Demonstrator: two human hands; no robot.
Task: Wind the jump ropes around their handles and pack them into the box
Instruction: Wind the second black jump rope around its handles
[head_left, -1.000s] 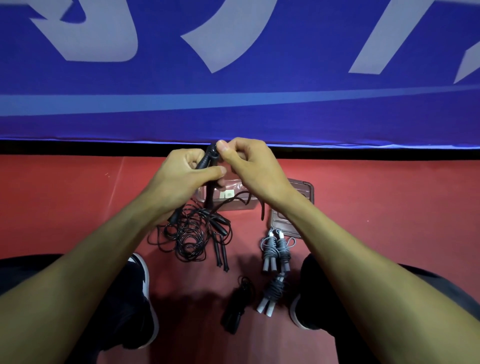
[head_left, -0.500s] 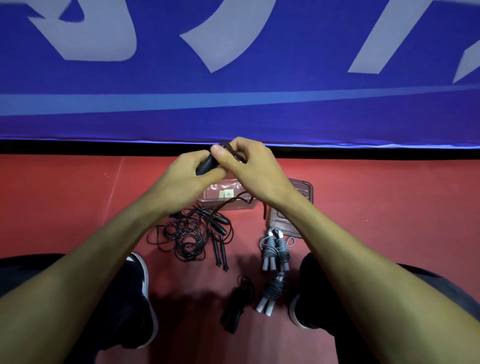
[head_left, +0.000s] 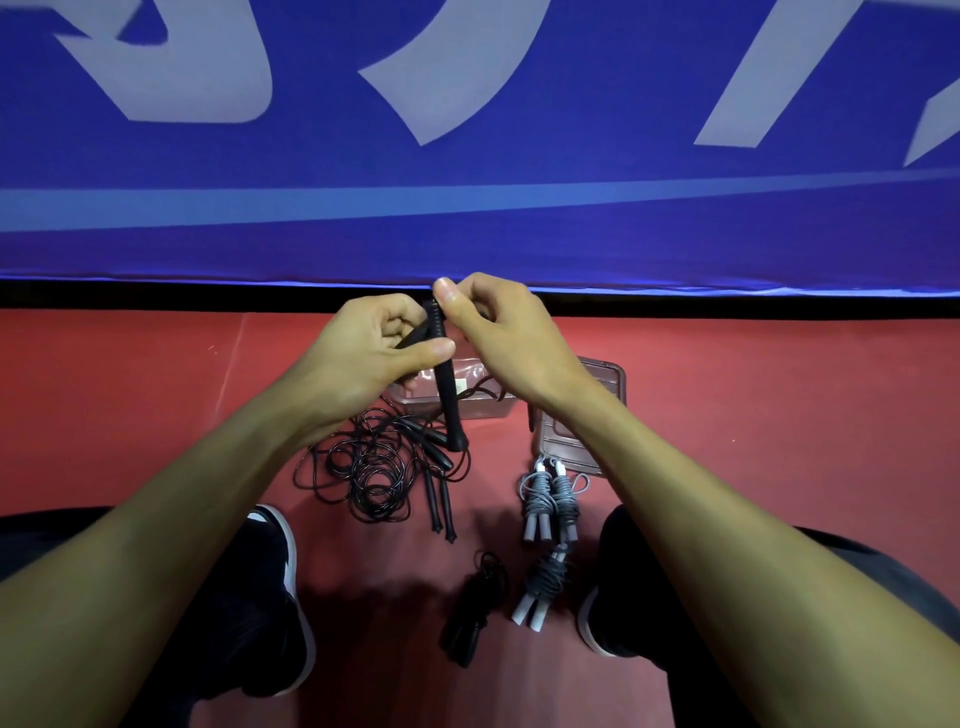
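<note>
A: Black ribbed rubber, that pair of jump-rope handles (head_left: 445, 374) held up over the red floor (head_left: 156, 405): the left hand (head_left: 363, 353) is curled around both, thumb pressed across them.

B: And the right hand (head_left: 498, 332)?

A: Fingers bent, thumb and forefinger pinching something at the handles' far tip (I judge it is the thin black cord, though the cord itself is hidden there). The rest trails down toward the loose tangle of black cord (head_left: 374, 467) on the floor.

B: How will it handle?

A: Light, I reckon. The handles look stiff and grippy; the cord is thin, springy, probably slippery, so loops may slide off unless kept taut. Best to clamp the handles mid-length and feed cord close to the winding.

B: The box?

A: The clear plastic box (head_left: 483, 405) sits just beyond the tangle, its lid (head_left: 582, 415) to the right. Nearer, two wound grey ropes (head_left: 550, 499), another grey bundle (head_left: 545, 587) and a wound black rope (head_left: 472, 613) lie unpacked.
</note>
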